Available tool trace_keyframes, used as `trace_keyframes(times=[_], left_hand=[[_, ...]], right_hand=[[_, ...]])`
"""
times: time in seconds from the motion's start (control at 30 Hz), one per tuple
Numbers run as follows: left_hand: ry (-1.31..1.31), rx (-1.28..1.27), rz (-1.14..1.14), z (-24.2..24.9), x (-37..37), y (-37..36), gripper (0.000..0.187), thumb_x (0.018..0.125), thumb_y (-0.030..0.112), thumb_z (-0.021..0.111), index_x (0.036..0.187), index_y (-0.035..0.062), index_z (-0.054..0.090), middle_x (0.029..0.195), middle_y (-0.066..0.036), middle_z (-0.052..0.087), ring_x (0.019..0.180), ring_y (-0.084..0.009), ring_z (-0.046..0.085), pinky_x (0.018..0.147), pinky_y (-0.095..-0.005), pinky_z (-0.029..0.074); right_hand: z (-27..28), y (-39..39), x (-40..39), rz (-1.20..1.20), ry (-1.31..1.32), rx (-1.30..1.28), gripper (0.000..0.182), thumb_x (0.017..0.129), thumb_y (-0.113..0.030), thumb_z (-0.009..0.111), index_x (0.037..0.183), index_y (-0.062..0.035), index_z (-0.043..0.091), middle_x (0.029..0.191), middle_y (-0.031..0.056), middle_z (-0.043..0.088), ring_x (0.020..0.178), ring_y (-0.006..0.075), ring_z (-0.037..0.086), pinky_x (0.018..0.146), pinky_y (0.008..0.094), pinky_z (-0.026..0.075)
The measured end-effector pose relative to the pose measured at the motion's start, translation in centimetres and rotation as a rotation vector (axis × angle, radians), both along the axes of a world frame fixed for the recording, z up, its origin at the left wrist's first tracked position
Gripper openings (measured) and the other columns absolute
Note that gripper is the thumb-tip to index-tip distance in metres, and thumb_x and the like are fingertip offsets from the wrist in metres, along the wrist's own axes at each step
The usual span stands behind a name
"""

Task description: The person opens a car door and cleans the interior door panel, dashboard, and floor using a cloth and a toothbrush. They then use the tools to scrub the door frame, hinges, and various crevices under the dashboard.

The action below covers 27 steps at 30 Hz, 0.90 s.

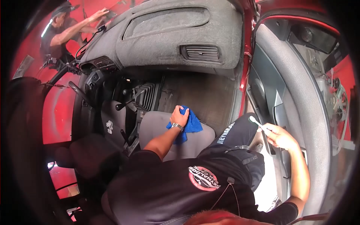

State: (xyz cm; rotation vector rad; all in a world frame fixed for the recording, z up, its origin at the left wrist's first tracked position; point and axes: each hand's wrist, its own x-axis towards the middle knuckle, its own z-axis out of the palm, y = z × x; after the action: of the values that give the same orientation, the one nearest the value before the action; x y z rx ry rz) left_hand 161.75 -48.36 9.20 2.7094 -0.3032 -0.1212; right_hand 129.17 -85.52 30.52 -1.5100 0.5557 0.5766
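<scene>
My left hand (179, 117) is closed on a blue cloth (193, 123), which hangs down over the grey passenger seat (157, 125). In my right hand (280, 137), close to the open door, is a slim white brush (258, 123) that looks like a toothbrush. Its pale head points up and to the left, over my dark trouser leg (234, 133). The fingers are wrapped round its handle, and the bristles are too small to make out.
The grey dashboard (153, 41) spans the top, with an air vent (201, 53) facing me. A gear lever (120, 106) stands left of the seat; a crumpled white tissue (109, 126) lies beyond it. The door panel (296, 82) borders my right. Another person (62, 39) works outside, upper left.
</scene>
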Motion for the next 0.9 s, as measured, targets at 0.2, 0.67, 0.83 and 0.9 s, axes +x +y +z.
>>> trace_keyframes(times=[0.2,0.67,0.83,0.9], left_hand=[[0.017,0.036,-0.051,-0.2,0.5,0.0,0.039,0.086,0.046,0.073,0.102,0.014,0.058,0.105,-0.017,0.071,0.104,-0.0407,0.066,0.086,-0.0509,0.051],[0.096,0.136,-0.154,-0.2,1.0,-0.2,0.04,0.087,0.048,0.071,0.107,0.0155,0.06,0.103,-0.02,0.072,0.1,-0.0447,0.067,0.085,-0.0535,0.05],[0.052,0.018,-0.166,-0.6,1.0,0.0,0.039,0.086,0.048,0.074,0.106,0.0157,0.061,0.101,-0.021,0.072,0.098,-0.0456,0.067,0.084,-0.0533,0.051],[0.037,0.012,-0.15,-1.1,1.3,0.4,0.039,0.086,0.047,0.075,0.104,0.0156,0.062,0.1,-0.022,0.072,0.097,-0.0464,0.067,0.084,-0.0523,0.051]], right_hand=[[-0.8,0.4,1.1,-0.203,-0.143,0.001,0.023,0.107,-0.026,0.051,0.115,-0.0102,0.067,0.061,-0.0082,0.038,0.051,0.0027,0.034,0.046,0.0223,0.027],[-4.5,-0.6,24.4,-1.144,-0.714,0.243,0.027,0.107,-0.022,0.054,0.129,-0.0082,0.063,0.071,-0.008,0.046,0.05,0.0005,0.035,0.042,0.0195,0.027],[-5.2,-1.7,26.1,-1.224,-0.736,-0.008,0.025,0.108,-0.024,0.051,0.127,-0.0141,0.064,0.069,-0.0083,0.045,0.05,0.0012,0.034,0.041,0.0208,0.027],[-6.8,-2.2,27.6,-1.27,-0.685,-0.05,0.022,0.106,-0.026,0.055,0.122,-0.0144,0.064,0.066,-0.0095,0.043,0.048,0.0007,0.032,0.04,0.0211,0.026]])
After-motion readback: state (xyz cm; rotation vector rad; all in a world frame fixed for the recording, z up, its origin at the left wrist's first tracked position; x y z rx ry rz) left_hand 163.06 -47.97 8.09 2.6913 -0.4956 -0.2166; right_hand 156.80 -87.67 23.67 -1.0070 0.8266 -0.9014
